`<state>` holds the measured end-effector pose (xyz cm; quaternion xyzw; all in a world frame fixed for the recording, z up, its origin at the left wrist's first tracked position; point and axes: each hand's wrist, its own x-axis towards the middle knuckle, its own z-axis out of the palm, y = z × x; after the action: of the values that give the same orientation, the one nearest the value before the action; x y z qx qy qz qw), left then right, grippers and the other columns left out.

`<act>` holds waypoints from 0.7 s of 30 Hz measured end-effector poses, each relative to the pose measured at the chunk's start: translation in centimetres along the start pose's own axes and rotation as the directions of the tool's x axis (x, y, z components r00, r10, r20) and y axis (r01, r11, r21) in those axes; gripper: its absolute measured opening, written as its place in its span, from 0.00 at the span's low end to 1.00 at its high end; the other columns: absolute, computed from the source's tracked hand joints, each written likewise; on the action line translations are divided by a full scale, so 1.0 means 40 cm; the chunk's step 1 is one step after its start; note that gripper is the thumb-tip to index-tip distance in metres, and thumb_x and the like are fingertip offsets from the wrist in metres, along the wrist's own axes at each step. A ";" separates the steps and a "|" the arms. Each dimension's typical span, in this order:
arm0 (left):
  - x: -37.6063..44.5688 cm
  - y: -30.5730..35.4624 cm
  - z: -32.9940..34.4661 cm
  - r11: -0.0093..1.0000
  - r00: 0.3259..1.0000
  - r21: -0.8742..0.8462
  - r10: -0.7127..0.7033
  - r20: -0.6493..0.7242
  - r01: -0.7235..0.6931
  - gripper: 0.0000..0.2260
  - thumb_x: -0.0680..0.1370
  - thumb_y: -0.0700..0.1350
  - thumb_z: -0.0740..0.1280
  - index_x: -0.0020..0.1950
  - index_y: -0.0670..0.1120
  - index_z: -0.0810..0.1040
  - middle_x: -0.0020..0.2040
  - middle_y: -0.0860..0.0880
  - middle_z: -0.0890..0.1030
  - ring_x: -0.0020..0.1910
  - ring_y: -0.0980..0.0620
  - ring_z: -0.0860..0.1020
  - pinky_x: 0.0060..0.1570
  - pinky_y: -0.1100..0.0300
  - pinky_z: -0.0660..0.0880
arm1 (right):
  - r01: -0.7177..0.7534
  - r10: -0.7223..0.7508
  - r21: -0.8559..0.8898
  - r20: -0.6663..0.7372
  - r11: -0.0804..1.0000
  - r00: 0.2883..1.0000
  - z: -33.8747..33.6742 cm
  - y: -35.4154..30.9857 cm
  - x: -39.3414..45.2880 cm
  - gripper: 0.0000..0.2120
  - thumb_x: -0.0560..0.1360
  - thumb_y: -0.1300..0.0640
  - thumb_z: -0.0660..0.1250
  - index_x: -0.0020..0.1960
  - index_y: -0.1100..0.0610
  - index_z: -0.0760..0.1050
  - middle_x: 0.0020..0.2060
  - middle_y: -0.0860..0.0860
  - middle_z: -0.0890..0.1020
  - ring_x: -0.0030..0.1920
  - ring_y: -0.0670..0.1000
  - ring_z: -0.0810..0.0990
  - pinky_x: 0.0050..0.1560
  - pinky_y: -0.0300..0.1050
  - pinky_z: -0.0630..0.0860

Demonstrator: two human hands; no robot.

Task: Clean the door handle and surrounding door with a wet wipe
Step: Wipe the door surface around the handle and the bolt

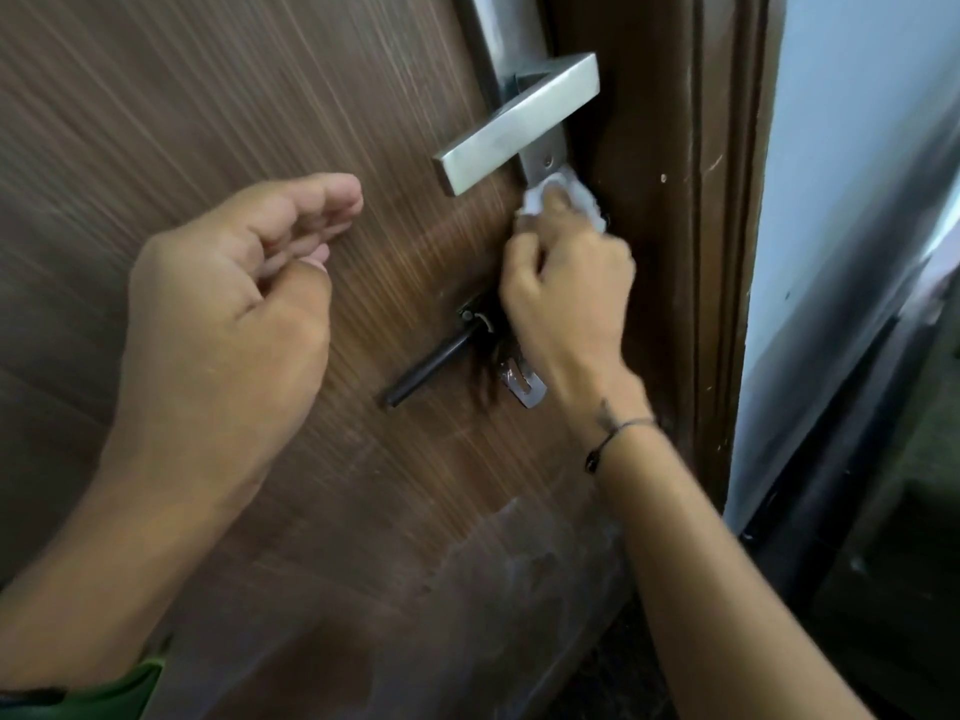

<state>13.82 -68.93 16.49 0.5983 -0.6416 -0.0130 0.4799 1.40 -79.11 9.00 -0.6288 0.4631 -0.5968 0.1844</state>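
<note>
One wipe [563,197], right hand [563,283]; one handle [519,124].

Right hand [566,283] clenched, gripping; left hand [234,304] loosely curled, idle

Door [260,122]: brown, fine streaked wood-grain pattern; pale cloudy smear at 6 o'clock.
Door handle [519,124]: brushed silver-grey, at 12 o'clock.
Wet wipe [571,194]: white, at 5 o'clock of the handle.
Sliding bolt [431,366]: black rod, silver plate beside it.
Door frame [722,252]: dark brown, pale scuff marks.
Wall [852,200]: pale blue-white, at 3 o'clock.
Wrist cord [618,433]: dark thread.
</note>
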 end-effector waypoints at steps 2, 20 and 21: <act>-0.001 0.001 0.012 1.000 1.000 -0.020 -0.012 0.004 0.012 0.18 0.69 0.45 0.57 0.52 0.61 0.78 0.51 0.63 0.82 0.57 0.61 0.77 0.58 0.67 0.71 | 0.095 -0.096 0.027 0.061 0.995 0.993 0.011 -0.050 -0.074 0.13 0.70 0.61 0.59 0.46 0.68 0.78 0.52 0.63 0.81 0.51 0.62 0.79 0.52 0.50 0.72; 0.042 0.053 0.083 1.000 1.000 0.015 0.011 0.000 -0.011 0.19 0.70 0.41 0.58 0.55 0.58 0.78 0.53 0.62 0.81 0.57 0.62 0.77 0.62 0.58 0.71 | -0.059 0.060 -0.184 0.003 0.981 0.998 -0.021 0.016 0.072 0.10 0.76 0.62 0.56 0.48 0.65 0.75 0.45 0.59 0.81 0.46 0.60 0.79 0.38 0.49 0.67; 0.042 0.054 0.082 1.000 1.000 0.004 0.008 -0.001 -0.008 0.19 0.70 0.41 0.58 0.54 0.58 0.78 0.53 0.62 0.81 0.57 0.62 0.77 0.62 0.58 0.71 | -0.061 0.063 -0.184 0.002 0.981 0.998 -0.018 0.002 0.062 0.10 0.75 0.63 0.57 0.49 0.66 0.75 0.46 0.61 0.81 0.47 0.61 0.79 0.42 0.50 0.71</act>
<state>10.43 -71.45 17.00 0.5967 -0.6439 -0.0094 0.4788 0.38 -80.89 10.53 -0.6307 0.5349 -0.5430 0.1459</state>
